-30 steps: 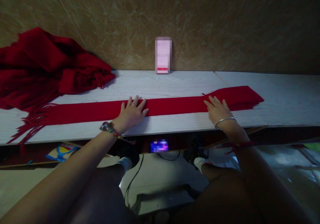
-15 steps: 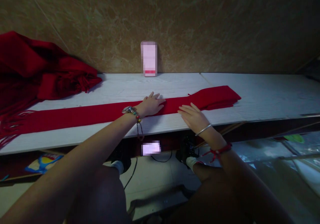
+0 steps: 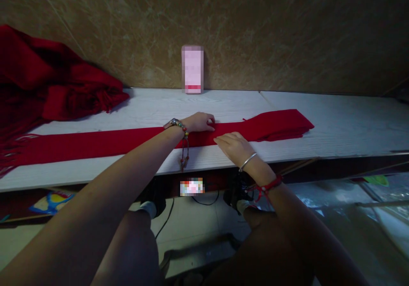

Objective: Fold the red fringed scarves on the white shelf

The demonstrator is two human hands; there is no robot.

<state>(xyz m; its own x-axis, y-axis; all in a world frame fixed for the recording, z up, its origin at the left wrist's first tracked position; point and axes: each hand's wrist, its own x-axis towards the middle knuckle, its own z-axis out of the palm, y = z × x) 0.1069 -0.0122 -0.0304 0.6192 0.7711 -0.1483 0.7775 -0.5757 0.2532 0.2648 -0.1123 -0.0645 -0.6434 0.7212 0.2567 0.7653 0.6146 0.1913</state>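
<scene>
A long red scarf (image 3: 83,145) lies lengthwise, flattened into a narrow strip, with fringe at its left end and folded layers (image 3: 277,123) stacked at its right end. My left hand (image 3: 201,122) rests on the middle of the strip near its far edge, fingers bent, with a gap showing between thumb and forefinger. Just to the right, my right hand (image 3: 234,146) lies over the near edge, its fingers stretched out and close together, touching the cloth. Neither hand visibly grips the scarf. The undersides of both hands are hidden.
A second red fringed cloth (image 3: 60,77) is heaped at the left on the white wood-grain bench top (image 3: 153,102). A blurred-out phone-like object (image 3: 193,69) leans against the brown marbled wall (image 3: 271,34). Below the front edge, a blue-and-white packet (image 3: 51,203) sits on a shelf.
My left hand has shifted slightly right and its spread fingers have curled. My right hand has moved left, closer to it, with its fingers drawn together. The scarf's layout looks the same.
</scene>
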